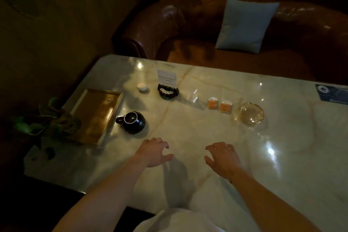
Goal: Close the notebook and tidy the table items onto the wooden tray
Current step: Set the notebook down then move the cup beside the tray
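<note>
both hands, left (153, 151) and right (222, 158), hover spread and empty; the cup (134, 121) lies just far-left of the left hand, beside the tray (82, 128); no notebook visible, perhaps.

Light: dim, warm room around me | Glare: bright spots on the glossy worktop (207, 128) | Shadows: my arms throw soft ones toward me | Quality: soft, grainy, perhaps slight motion blur | Edges: wide-angle bending, corners nearly black
</note>
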Demonstrator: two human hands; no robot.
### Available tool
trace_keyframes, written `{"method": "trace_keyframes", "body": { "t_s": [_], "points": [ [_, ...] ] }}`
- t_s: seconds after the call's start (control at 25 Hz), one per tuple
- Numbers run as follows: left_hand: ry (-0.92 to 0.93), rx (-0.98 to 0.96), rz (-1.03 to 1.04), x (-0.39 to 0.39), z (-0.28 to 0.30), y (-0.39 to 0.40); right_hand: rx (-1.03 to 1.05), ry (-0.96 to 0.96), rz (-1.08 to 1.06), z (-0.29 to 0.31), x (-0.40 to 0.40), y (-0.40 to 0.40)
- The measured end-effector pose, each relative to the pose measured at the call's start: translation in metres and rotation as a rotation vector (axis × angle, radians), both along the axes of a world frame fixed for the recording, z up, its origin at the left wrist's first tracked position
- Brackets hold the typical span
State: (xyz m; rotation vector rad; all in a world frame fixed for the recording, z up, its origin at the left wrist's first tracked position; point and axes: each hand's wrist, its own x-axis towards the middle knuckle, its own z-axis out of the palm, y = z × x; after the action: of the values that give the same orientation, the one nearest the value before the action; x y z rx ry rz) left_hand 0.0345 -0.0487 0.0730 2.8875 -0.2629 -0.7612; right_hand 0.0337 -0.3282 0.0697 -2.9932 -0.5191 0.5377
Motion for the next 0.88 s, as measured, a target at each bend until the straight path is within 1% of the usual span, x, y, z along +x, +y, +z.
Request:
{"method": "trace_keyframes", "body": {
  "t_s": [0.16, 0.44, 0.6, 0.72, 0.8, 0.88],
  "points": [
    [-0.071, -0.062, -0.033, 0.002, -0.015, 0.054, 0.002, -0.015, -0.061, -0.012, -0.012, 0.044],
    [-0.115, -0.024, 0.041, -0.009, -0.045, 0.13, 0.012, 0.003, -0.053, -0.042, -0.02, 0.102],
    [-0.219, 0.007, 0.227, -0.003, -0.052, 0.172, -0.005, 0.008, 0.0, -0.062, -0.008, 0.136],
    [-0.325, -0.091, 0.375, 0.012, -0.052, 0.195, 0.024, 0.002, 0.006, -0.075, 0.006, 0.163],
    [-0.298, -0.167, 0.499, 0.028, -0.052, 0.204, 0.035, 0.007, -0.015, -0.085, 0.014, 0.182],
    [-0.195, -0.196, 0.646, 0.052, -0.054, 0.21, 0.037, 0.026, -0.07, -0.097, 0.017, 0.197]
  ]
}}
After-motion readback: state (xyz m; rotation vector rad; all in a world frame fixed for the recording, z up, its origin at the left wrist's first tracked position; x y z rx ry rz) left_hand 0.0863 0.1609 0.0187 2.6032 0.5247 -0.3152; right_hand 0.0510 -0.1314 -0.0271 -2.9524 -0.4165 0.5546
